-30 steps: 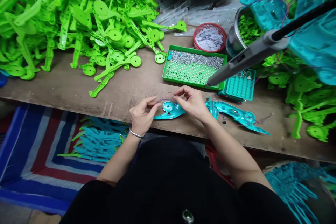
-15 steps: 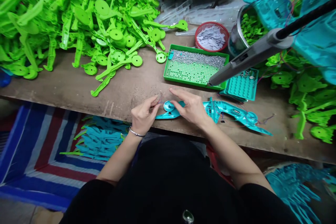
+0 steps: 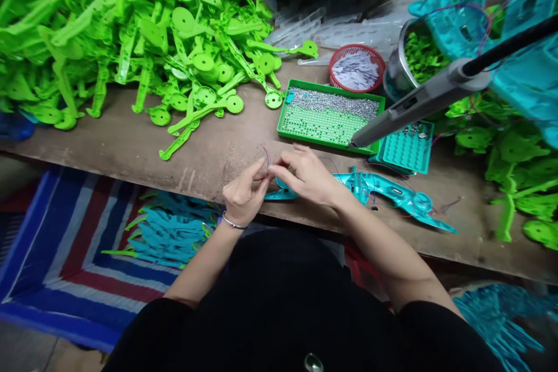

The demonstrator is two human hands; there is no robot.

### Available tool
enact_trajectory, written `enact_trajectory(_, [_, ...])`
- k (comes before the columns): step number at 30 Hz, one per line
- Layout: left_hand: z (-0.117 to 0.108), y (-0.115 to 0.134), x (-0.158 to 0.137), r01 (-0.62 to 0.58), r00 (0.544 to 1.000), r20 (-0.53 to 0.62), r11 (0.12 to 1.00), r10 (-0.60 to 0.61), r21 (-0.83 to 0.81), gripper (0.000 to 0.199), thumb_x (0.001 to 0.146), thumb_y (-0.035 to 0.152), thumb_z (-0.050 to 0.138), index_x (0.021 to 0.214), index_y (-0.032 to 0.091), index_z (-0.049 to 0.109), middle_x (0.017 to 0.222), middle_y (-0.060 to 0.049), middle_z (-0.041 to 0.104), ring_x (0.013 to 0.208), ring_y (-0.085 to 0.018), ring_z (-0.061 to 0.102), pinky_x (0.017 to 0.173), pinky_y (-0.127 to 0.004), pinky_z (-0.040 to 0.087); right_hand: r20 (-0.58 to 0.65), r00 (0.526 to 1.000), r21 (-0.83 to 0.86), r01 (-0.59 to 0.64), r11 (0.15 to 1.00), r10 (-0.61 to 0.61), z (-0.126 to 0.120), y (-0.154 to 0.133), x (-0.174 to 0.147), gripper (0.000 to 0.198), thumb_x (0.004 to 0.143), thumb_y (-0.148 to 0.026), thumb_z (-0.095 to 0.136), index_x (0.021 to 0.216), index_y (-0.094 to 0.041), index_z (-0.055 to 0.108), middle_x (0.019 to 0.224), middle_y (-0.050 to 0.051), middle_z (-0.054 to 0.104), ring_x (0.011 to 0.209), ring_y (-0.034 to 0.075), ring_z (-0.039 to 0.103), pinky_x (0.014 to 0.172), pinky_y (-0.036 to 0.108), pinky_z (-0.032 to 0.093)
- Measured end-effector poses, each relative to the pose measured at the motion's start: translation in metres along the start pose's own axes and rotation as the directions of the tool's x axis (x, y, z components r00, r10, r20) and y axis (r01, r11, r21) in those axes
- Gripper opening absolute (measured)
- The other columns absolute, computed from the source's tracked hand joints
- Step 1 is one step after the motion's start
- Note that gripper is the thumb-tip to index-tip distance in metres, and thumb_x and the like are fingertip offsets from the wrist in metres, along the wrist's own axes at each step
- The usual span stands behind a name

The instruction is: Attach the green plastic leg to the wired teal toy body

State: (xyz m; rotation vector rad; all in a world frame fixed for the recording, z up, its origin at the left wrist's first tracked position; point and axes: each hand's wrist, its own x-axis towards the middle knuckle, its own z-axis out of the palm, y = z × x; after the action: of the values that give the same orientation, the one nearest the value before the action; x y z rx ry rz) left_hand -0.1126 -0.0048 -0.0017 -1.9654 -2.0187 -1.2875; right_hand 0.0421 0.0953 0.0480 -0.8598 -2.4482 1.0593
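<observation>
My left hand (image 3: 245, 195) and my right hand (image 3: 305, 175) meet at the near edge of the wooden bench (image 3: 131, 145), fingertips pinched together on thin red and blue wires (image 3: 265, 156). The wires lead to a teal plastic part (image 3: 281, 193) lying on the bench, mostly hidden under my right hand. A second teal part (image 3: 392, 193) with loose wires lies just right of my right wrist. A bracelet circles my left wrist.
A big heap of green plastic parts (image 3: 131, 29) covers the back left. A green tray of small screws (image 3: 331, 115), a red basket (image 3: 356, 68), a metal pot of green bits (image 3: 412, 61) and a hanging grey power screwdriver (image 3: 418, 103) are at right. Teal parts (image 3: 170, 232) lie on the floor.
My right hand has moved left over the teal part to meet my left hand, and both now pinch the wires together. The view has shifted slightly.
</observation>
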Motion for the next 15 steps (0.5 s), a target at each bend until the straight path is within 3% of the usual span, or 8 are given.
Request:
enact_trajectory(4, [0.002, -0.003, -0.002, 0.006, 1.000, 0.021, 1.000, -0.007, 0.006, 0.038, 0.092, 0.036, 0.066, 0.125, 0.018, 0.061, 0.084, -0.004, 0.079, 0.068, -0.016, 0.075, 0.066, -0.022, 0.058, -0.023, 0.998, 0.143, -0.059, 0.988, 0.063, 0.007, 0.002, -0.002, 0.017, 0.090, -0.029, 0.064, 0.085, -0.018, 0.075, 0.079, 0.002, 0.072, 0.069, 0.012, 0.061, 0.068, 0.026, 0.042])
enact_trajectory(7, [0.007, -0.007, -0.007, -0.021, 0.995, 0.093, 1.000, 0.022, -0.012, 0.043, 0.095, 0.040, 0.062, 0.131, 0.018, 0.057, 0.092, -0.007, 0.079, 0.075, -0.017, 0.076, 0.069, -0.024, 0.059, -0.050, 0.989, 0.128, -0.135, 0.982, 0.142, 0.011, 0.006, -0.005, 0.014, 0.086, -0.028, 0.068, 0.087, -0.019, 0.079, 0.069, 0.000, 0.068, 0.061, 0.011, 0.055, 0.061, 0.025, 0.037])
enact_trajectory(12, [0.011, -0.029, 0.005, -0.205, 0.941, 0.249, 0.971, 0.230, -0.121, 0.042, 0.093, 0.043, 0.063, 0.128, 0.020, 0.058, 0.098, -0.008, 0.077, 0.087, -0.019, 0.074, 0.081, -0.030, 0.058, -0.099, 0.966, 0.075, -0.232, 0.970, 0.239, 0.011, 0.014, -0.014, 0.017, 0.086, -0.031, 0.066, 0.086, -0.020, 0.080, 0.059, -0.002, 0.065, 0.052, 0.010, 0.050, 0.055, 0.026, 0.035])
enact_trajectory(14, [0.007, -0.052, 0.027, -0.197, 0.944, 0.263, 0.980, 0.197, -0.028, 0.039, 0.093, 0.046, 0.060, 0.123, 0.021, 0.062, 0.101, -0.009, 0.074, 0.092, -0.022, 0.071, 0.086, -0.036, 0.056, -0.195, 0.959, 0.021, -0.208, 0.978, 0.208, 0.010, 0.018, -0.020, 0.018, 0.087, -0.031, 0.065, 0.084, -0.020, 0.078, 0.060, -0.001, 0.065, 0.053, 0.012, 0.052, 0.056, 0.027, 0.037])
enact_trajectory(15, [0.006, -0.067, 0.040, -0.147, 0.969, 0.209, 0.988, 0.133, 0.053, 0.034, 0.096, 0.043, 0.055, 0.121, 0.021, 0.063, 0.105, -0.010, 0.073, 0.097, -0.024, 0.069, 0.091, -0.041, 0.054, -0.245, 0.950, -0.003, -0.200, 0.980, 0.194, 0.010, 0.020, -0.023, 0.019, 0.087, -0.032, 0.064, 0.084, -0.019, 0.077, 0.060, 0.000, 0.065, 0.054, 0.012, 0.054, 0.056, 0.027, 0.038])
